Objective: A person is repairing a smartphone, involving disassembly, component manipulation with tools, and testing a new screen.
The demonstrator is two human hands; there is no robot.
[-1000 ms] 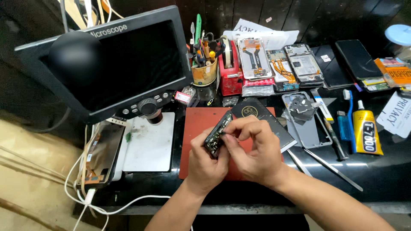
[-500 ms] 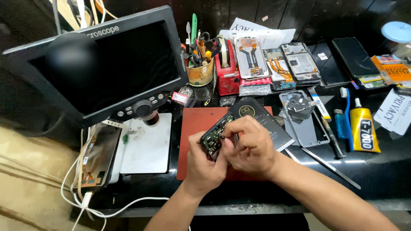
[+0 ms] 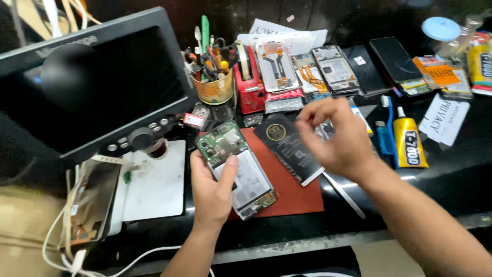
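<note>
The opened phone (image 3: 237, 169), back cover off with its green circuit board showing, lies over the red mat (image 3: 287, 190) on the desk (image 3: 451, 169), long axis running from 11 o'clock down to 5 o'clock, board end farthest away. The left hand (image 3: 212, 187) grips it from below, thumb across its face. The right hand (image 3: 335, 138) hovers at 2 o'clock from it, blurred, fingers loosely curled, holding nothing visible, above a black battery (image 3: 289, 146).
</note>
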